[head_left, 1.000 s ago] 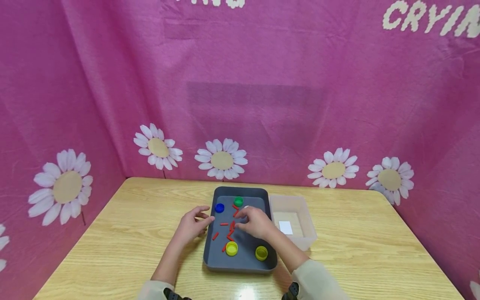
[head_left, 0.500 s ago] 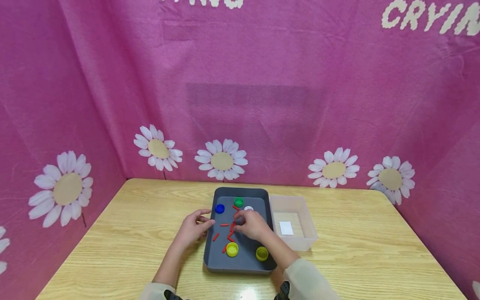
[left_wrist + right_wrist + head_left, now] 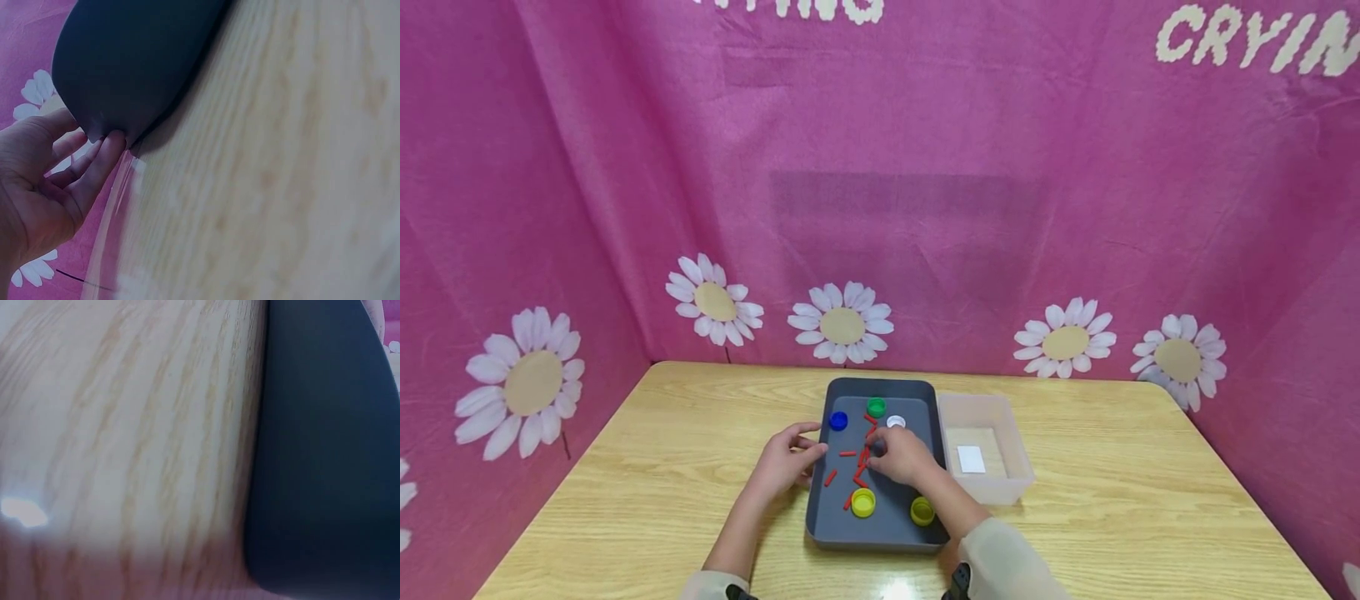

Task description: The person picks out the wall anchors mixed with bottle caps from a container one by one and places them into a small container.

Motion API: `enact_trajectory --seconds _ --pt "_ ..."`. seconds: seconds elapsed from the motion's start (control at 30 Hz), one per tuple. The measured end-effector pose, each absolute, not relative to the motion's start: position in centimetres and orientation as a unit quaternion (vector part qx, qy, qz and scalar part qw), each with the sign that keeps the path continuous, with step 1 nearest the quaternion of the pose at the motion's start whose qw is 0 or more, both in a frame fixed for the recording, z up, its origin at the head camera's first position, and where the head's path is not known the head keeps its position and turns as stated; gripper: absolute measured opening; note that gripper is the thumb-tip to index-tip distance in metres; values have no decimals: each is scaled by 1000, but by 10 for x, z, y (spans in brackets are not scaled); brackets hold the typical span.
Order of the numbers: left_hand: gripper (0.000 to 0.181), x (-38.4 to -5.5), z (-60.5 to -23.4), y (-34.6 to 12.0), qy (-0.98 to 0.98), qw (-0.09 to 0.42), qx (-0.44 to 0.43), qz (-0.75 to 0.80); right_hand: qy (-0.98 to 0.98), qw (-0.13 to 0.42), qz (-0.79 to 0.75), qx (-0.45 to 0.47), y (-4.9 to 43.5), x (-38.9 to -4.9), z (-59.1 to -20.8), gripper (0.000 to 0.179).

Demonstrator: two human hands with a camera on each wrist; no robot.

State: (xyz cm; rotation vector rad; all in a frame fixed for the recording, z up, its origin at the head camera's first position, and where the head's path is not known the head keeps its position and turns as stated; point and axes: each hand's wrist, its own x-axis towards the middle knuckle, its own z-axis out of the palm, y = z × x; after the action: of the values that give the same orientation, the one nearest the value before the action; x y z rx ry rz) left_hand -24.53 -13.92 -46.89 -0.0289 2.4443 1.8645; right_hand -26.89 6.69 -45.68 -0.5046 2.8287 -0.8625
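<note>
A dark grey tray (image 3: 910,533) sits on the table with several short red sticks (image 3: 847,454) scattered inside. Also in it are a blue cap (image 3: 838,421), a green cap (image 3: 876,407), a white cap (image 3: 896,422) and two yellow caps (image 3: 863,502). My left hand (image 3: 784,460) grips the tray's left side, its thumb over the rim and its fingers against the outer wall, as the left wrist view shows. My right hand (image 3: 901,457) is inside the tray, thumb and forefinger curled down around the middle group of sticks; I cannot tell whether it pinches one.
A translucent plastic box (image 3: 1022,483) stands right against the tray's right side, with a white card (image 3: 971,459) in it. The wooden table (image 3: 1120,483) ends at a pink flowered cloth (image 3: 925,250) behind. In the right wrist view, only table and tray wall show.
My right hand has moved slightly lower and closer over the middle sticks, uncovering the white cap. The left hand stays on the tray's side.
</note>
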Motion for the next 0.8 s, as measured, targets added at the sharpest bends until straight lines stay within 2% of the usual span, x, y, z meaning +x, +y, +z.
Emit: enact_trajectory --seconds 0.47,0.8 --pt "40 -246 -470 -138 789 30 -14 613 944 59 -279 -168 63 -263 -450 23" --pt "40 -242 -465 -136 789 31 -16 613 951 12 -250 -185 66 -260 -432 22"
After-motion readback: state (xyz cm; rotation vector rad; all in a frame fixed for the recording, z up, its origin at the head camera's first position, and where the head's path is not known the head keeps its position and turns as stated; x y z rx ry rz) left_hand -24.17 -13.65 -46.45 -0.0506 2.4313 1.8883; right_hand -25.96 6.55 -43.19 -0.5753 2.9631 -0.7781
